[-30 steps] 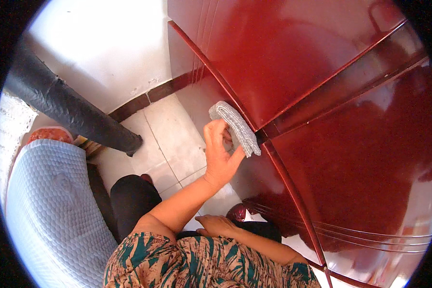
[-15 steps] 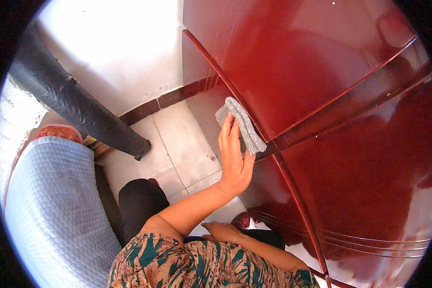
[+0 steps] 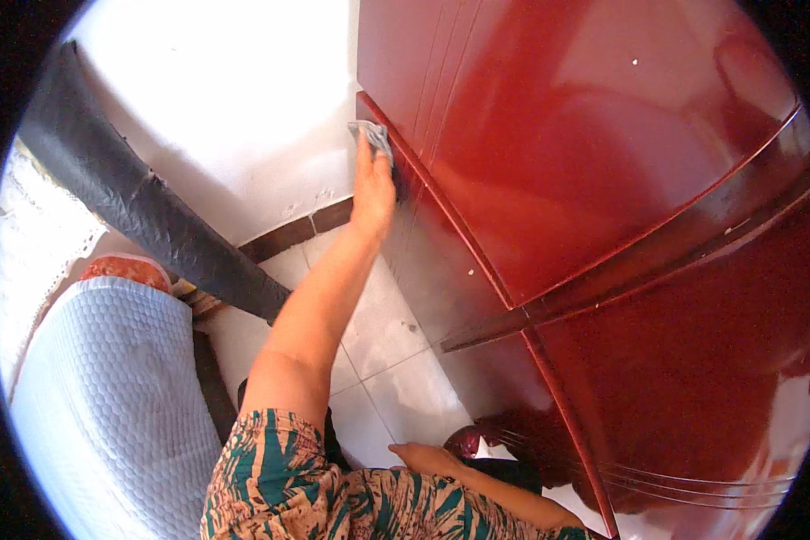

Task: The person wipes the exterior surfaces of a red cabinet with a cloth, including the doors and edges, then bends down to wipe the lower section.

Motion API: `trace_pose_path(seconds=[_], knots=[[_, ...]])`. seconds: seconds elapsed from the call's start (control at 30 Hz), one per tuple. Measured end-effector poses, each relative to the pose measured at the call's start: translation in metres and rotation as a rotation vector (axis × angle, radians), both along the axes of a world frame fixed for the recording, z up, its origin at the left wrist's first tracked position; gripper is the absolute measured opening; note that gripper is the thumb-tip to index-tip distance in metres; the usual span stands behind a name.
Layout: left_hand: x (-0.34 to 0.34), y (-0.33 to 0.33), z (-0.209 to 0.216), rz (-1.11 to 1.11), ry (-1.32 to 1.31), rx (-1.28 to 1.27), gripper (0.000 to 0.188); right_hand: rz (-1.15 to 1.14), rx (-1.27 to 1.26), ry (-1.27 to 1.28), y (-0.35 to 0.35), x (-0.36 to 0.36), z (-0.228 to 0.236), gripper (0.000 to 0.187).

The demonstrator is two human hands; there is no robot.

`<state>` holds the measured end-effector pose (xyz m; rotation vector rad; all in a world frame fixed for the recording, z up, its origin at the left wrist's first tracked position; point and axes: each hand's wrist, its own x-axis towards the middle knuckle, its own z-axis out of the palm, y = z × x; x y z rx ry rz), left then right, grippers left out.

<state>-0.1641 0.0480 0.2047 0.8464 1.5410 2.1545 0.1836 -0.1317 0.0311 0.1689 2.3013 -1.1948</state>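
My left arm reaches forward, and my left hand presses a folded grey cloth against the raised trim at the far left corner of a glossy dark red cabinet. The fingers lie along the cloth, and part of it is covered by them. Low in the view, my right hand rests close to my body, by the cabinet's lower side. Its fingers point left, with nothing visible in them; its underside is hidden.
A long black wrapped roll leans at the left in front of the white wall. Beside me is a seat with a light blue quilted cover. Pale tiles floor the gap next to the cabinet.
My left hand has slid the cloth forward and left along the trim, from near the cabinet's middle joint to its far corner. The left arm is straighter; my right hand has shifted slightly.
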Motion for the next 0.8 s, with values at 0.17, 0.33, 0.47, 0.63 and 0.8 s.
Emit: trace_pose_path(seconds=[0.17, 0.33, 0.47, 0.63, 0.8], knots=[[-0.018, 0.008, 0.033, -0.044, -0.278, -0.035, 0.054, 0.035, -0.081, -0.181, 0.01, -0.025, 0.026, 0.053], [0.007, 0.013, 0.01, -0.011, -0.172, 0.041, 0.056, 0.038, -0.021, 0.061, -0.005, 0.011, -0.066, 0.053], [0.047, -0.01, -0.058, 0.203, 0.259, -0.126, 0.056, -0.015, -0.058, -0.019, -0.005, -0.002, -0.022, 0.056], [0.159, -0.052, -0.104, 0.138, -0.019, -0.228, 0.057, 0.001, -0.047, -0.093, 0.007, -0.02, 0.033, 0.051], [0.216, -0.066, -0.134, 0.051, -0.461, -0.309, 0.058, -0.053, -0.024, -0.052, 0.009, -0.019, 0.053, 0.047]])
